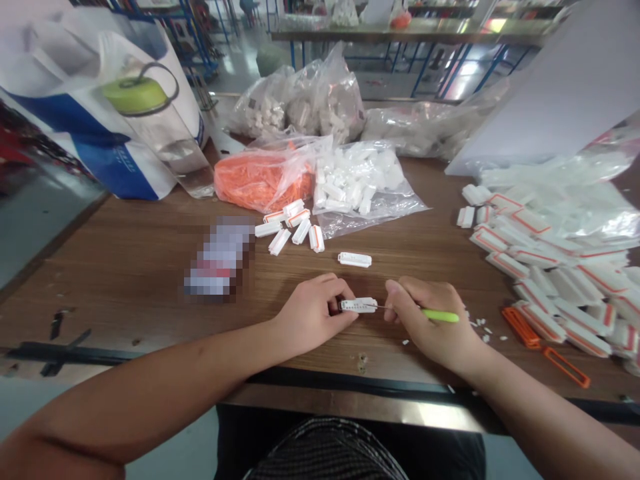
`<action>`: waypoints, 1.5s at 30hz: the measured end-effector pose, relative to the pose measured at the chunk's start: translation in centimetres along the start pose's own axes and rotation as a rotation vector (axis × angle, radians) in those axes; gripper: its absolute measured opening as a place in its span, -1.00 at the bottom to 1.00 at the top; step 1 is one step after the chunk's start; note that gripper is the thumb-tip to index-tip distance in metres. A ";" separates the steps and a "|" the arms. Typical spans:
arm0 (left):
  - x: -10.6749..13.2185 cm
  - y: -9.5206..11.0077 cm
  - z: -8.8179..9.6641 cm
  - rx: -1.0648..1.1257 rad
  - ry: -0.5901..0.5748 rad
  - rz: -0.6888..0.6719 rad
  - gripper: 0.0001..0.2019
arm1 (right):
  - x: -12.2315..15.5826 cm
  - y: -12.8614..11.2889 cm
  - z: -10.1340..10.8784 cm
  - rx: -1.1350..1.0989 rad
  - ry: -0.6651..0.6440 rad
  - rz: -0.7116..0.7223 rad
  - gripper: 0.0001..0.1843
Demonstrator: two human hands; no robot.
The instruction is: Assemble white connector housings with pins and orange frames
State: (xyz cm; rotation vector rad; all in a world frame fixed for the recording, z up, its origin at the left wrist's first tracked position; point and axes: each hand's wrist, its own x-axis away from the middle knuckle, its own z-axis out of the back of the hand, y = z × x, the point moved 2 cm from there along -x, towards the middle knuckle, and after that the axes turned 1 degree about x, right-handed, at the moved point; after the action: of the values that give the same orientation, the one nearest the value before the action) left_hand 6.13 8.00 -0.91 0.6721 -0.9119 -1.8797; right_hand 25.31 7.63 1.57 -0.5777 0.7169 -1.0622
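Observation:
My left hand [317, 312] pinches the left end of a small white plastic part [358, 305] that has rows of tiny holes. In my right hand [433, 317] is a thin metal pick with a lime-green handle [443, 315], closed in the fingers. The pick's fine tip touches or lies just over the right end of the white part; which of the two, I cannot tell. Just beyond my hands lies a similar white piece [355, 259]. Small white scraps [481, 324] are scattered beside my right hand.
Orange-lined white parts [540, 267] are heaped at the right, near loose orange frames [567, 367]. Toward the back are a bag of orange pieces [263, 180] and a bag of white pieces [350, 177]. A green-capped bottle [160, 127] stands back left, near a blurred-out object [220, 257].

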 end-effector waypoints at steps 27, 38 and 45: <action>0.1 0.0 -0.1 -0.030 -0.006 -0.005 -0.91 | -0.1 0.6 -0.2 -0.121 0.077 -0.147 -0.52; 0.1 -0.1 -0.1 -0.019 0.004 -0.035 -0.88 | -0.1 0.5 0.1 -0.136 0.119 -0.179 -0.50; 0.1 0.0 0.0 -0.018 -0.007 -0.034 -0.89 | -0.2 0.8 -0.1 -0.141 0.112 -0.198 -0.50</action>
State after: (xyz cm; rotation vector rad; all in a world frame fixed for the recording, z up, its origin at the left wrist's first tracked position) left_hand 6.11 7.87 -0.91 0.6746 -0.8923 -1.9188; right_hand 25.63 8.14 1.03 -0.7262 0.8506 -1.2412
